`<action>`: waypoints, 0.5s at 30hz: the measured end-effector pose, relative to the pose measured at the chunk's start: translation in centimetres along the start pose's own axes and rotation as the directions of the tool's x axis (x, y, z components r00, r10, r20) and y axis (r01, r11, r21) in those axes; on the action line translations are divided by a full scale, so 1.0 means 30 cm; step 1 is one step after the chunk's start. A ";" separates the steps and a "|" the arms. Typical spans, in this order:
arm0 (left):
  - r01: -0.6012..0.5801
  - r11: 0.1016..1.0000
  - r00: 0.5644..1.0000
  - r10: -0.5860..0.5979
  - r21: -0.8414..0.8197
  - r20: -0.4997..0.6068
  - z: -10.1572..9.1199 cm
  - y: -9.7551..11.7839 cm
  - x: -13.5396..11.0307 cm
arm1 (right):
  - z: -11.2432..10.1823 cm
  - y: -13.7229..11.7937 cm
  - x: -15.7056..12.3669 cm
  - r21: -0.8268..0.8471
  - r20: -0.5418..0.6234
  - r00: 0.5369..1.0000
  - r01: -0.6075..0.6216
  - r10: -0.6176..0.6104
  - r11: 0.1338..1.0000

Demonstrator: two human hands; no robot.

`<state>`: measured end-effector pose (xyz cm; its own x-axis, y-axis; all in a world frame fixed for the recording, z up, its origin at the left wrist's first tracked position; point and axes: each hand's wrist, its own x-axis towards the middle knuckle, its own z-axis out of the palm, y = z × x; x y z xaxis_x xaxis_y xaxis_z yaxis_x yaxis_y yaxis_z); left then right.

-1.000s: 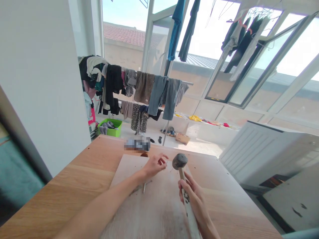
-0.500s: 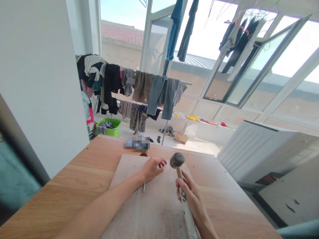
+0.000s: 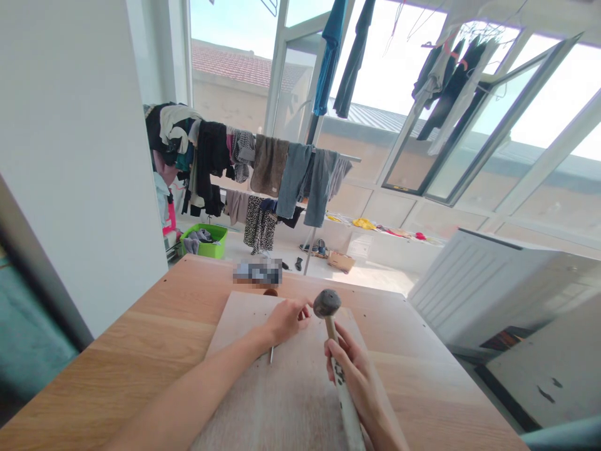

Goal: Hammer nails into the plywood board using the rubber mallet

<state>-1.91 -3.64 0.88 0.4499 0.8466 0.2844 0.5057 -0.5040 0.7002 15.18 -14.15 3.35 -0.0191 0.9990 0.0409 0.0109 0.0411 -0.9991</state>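
My right hand (image 3: 353, 373) is wrapped round the pale handle of a mallet (image 3: 327, 303), whose dark rubber head is raised above a pale wooden board (image 3: 291, 388). My left hand (image 3: 285, 319) rests on the far part of the board, fingers pinched together right beside the mallet head; what they pinch is too small to make out. A nail (image 3: 271, 354) lies on the board just under my left wrist. The board lies on a wooden table (image 3: 154, 332).
A small dark round object (image 3: 270, 292) sits at the board's far edge. Beyond the table stands a clothes rack (image 3: 263, 169) hung with garments, a green basket (image 3: 205, 241) on the floor, and a white panel (image 3: 493, 288) to the right.
The mallet head has shifted left toward my left hand. My left fingers have closed from spread into a pinch.
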 end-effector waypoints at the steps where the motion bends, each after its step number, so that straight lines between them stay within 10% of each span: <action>1: -0.001 1.000 1.000 0.001 0.001 0.003 -0.001 0.000 0.000 | 0.003 0.001 0.000 -0.012 0.004 1.000 -0.006 0.006 1.000; 15: 0.008 0.990 0.983 -0.034 0.143 0.181 -0.119 0.025 -0.004 | 0.000 0.012 0.000 -0.038 0.001 0.999 -0.037 0.037 0.999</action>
<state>-4.20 -3.52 3.70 0.5580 0.8183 0.1376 0.6095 -0.5167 0.6013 15.19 -14.15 2.98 -0.0195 0.9998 0.0035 0.0498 0.0044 -0.9987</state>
